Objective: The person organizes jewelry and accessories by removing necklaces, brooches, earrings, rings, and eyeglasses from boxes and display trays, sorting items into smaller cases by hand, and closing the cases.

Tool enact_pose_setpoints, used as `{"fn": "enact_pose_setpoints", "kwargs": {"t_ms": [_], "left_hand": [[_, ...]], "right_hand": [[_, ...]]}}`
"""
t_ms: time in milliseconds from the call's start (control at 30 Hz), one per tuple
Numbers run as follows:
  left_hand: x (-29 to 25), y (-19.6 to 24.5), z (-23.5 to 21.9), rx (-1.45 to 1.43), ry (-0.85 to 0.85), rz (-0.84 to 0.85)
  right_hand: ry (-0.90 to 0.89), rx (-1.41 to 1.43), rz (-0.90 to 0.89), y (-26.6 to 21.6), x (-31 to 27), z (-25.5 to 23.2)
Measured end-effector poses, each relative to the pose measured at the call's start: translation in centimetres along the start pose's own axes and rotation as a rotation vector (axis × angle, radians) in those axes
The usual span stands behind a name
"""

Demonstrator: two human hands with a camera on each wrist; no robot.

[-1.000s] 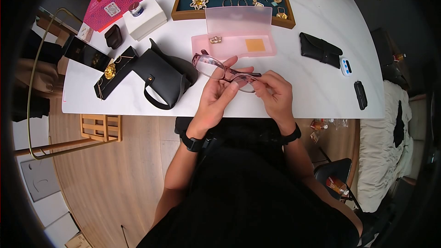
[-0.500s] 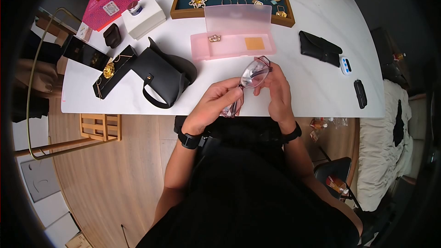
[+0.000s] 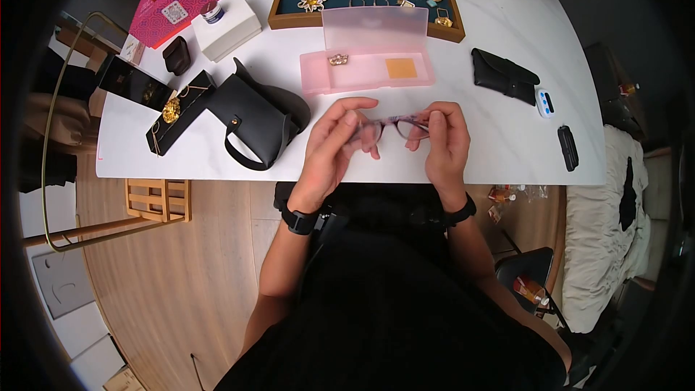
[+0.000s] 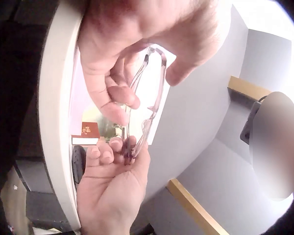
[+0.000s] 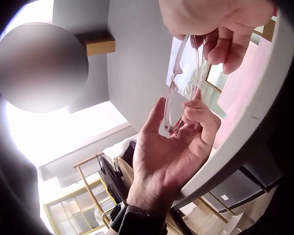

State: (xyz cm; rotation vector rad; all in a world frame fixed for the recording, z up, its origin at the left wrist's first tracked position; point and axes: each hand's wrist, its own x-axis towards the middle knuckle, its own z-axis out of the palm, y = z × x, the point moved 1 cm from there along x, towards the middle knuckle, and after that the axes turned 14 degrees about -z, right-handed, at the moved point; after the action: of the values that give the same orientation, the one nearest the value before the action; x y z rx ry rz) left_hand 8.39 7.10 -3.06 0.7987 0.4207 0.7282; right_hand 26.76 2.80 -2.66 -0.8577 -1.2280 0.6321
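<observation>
A pair of eyeglasses with a thin purplish frame and clear lenses is held up between both hands, over the table's front edge. My left hand grips one end between thumb and fingers, its index finger stretched forward. At the other end, my right hand pinches the frame near the hinge. The left wrist view shows the eyeglasses edge-on, spanning from hand to hand. Just beyond the hands lies an opened pink translucent case holding a small jewelled piece and a yellow-orange square.
Left of the hands stands a black handbag, beside a black strip with gold jewellery. A wooden jewellery tray is at the back. To the right lie a black pouch, a small white device and a black object.
The eyeglasses were turned upright and tilted half a second ago, and are now level between the hands. The right hand has taken hold of their right end. Things on the table stay put.
</observation>
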Motion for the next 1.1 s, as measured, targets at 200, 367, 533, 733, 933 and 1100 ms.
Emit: {"fn": "enact_pose_setpoints", "kwargs": {"t_ms": [200,367,533,733,933,1100], "left_hand": [[0.3,-0.3,0.2,-0.127,0.18,0.153],[0.3,-0.6,-1.1,-0.183,0.067,0.203],[0.2,-0.5,-0.8,-0.234,0.03,0.17],[0.3,-0.4,-0.6,-0.213,0.127,0.145],[0.3,-0.1,-0.1,-0.249,0.144,0.138],[0.4,0.1,-0.1,-0.262,0.128,0.127]], "right_hand": [[0.033,0.028,0.011,0.3,0.2,-0.1],[0.001,0.015,0.023,0.6,0.1,-0.2],[-0.021,-0.039,0.007,0.6,0.2,-0.3],[-0.022,-0.052,0.022,0.7,0.1,-0.2],[-0.023,-0.071,0.018,0.7,0.2,-0.1],[-0.029,-0.065,0.026,0.7,0.2,-0.1]]}}
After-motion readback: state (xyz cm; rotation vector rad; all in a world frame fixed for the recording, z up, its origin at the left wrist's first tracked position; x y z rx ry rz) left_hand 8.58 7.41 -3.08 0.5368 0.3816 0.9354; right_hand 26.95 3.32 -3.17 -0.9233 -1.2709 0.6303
